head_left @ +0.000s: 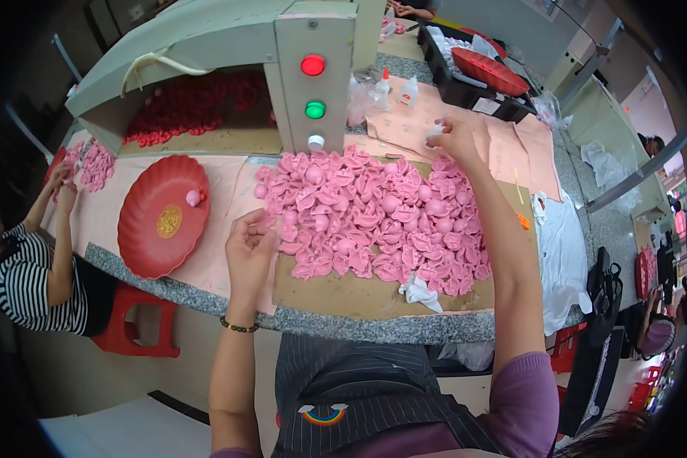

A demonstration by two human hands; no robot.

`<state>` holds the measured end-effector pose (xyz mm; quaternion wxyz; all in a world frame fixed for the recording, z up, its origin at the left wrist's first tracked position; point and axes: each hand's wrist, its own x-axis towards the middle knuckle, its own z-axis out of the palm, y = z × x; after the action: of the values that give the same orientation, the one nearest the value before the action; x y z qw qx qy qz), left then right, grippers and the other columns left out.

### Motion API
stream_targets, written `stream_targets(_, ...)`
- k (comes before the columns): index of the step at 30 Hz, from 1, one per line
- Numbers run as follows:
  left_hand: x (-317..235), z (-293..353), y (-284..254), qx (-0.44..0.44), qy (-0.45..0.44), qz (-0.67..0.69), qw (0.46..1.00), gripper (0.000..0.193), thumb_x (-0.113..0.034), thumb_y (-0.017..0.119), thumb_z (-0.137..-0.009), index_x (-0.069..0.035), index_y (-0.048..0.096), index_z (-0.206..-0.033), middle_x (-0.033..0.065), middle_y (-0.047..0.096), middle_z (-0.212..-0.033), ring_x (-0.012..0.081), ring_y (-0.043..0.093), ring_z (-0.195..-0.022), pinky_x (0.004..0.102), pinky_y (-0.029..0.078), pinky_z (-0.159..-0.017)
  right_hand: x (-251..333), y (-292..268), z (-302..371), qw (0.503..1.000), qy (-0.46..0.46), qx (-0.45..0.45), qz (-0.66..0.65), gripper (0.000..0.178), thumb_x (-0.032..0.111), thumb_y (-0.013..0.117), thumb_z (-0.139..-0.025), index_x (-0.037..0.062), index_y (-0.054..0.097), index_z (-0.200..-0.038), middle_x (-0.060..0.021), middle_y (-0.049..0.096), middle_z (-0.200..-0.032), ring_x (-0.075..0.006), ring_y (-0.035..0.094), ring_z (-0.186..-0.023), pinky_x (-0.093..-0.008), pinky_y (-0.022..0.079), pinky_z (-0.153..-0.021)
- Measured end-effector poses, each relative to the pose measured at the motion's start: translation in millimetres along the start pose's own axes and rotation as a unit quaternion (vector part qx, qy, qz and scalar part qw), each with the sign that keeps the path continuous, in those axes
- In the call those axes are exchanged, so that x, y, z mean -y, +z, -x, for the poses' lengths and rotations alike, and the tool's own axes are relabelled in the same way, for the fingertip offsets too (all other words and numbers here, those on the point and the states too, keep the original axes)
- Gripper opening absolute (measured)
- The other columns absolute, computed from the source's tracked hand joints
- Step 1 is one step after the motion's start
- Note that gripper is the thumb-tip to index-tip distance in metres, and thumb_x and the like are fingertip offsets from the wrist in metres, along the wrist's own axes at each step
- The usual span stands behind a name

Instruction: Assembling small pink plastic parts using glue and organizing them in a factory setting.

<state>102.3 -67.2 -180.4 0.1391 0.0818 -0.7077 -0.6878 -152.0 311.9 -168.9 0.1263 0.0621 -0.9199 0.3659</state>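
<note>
A wide heap of pink moulded pieces (359, 210), with curled frilly rims and some round balls among them, covers the brown board (328, 294) before me. My left hand (250, 248) is at the heap's left edge, fingers loosely bent and apart, nothing visible in them. Beyond the heap's far right corner, my right hand (459, 141) pinches a small whitish thing (436, 134), partly hidden by the fingers; its kind is unclear. A crumpled white cloth (420, 294) lies at the heap's front edge.
Left stands a red scalloped tray (149, 248) with two pink balls. Behind rises a machine panel (314, 88) with red and green buttons. Small white bottles (408, 91) and a black crate (473, 95) sit farther back. A white garment (561, 259) lies right; another person (42, 267) works left.
</note>
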Motion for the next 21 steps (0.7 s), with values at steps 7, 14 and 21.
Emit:
stream_targets(7, 14.9, -4.9, -3.1, -0.020, 0.011, -0.023, 0.999, 0.033, 0.003, 0.060, -0.081, 0.001, 0.053, -0.113, -0.0002, 0.053, -0.084, 0.0048, 0.050, -0.072, 0.0175, 0.045, -0.064, 72.9, -24.4, 38.0, 0.994, -0.055, -0.086, 0.031, 0.014, 0.011, 0.066, -0.071, -0.0014, 0.063, -0.076, -0.0038, 0.061, -0.069, -0.0130, 0.057, -0.064, -0.0272, 0.045, -0.058)
stream_targets(14, 11.2, -26.4, 0.5, -0.113, 0.056, -0.138, 0.982, 0.033, 0.000, 0.063, -0.075, 0.003, 0.056, -0.108, 0.0071, 0.056, -0.095, 0.0120, 0.052, -0.084, 0.0247, 0.045, -0.075, 145.4, -49.1, 188.2, 0.917, -0.085, 0.130, -0.366, 0.018, 0.005, 0.060, -0.074, -0.0006, 0.055, -0.091, -0.0145, 0.061, -0.096, -0.0161, 0.059, -0.080, -0.0290, 0.050, -0.072)
stream_targets(21, 23.0, -36.3, 12.6, -0.070, 0.044, -0.068, 0.994, 0.032, 0.003, 0.053, -0.078, 0.003, 0.053, -0.111, 0.0106, 0.057, -0.104, 0.0152, 0.053, -0.089, 0.0270, 0.045, -0.082, 161.8, 1.6, 272.3, 0.811, -0.095, 0.440, -0.374, 0.020, 0.002, 0.065, -0.077, 0.0012, 0.055, -0.094, -0.0129, 0.061, -0.101, -0.0163, 0.058, -0.089, -0.0286, 0.045, -0.077)
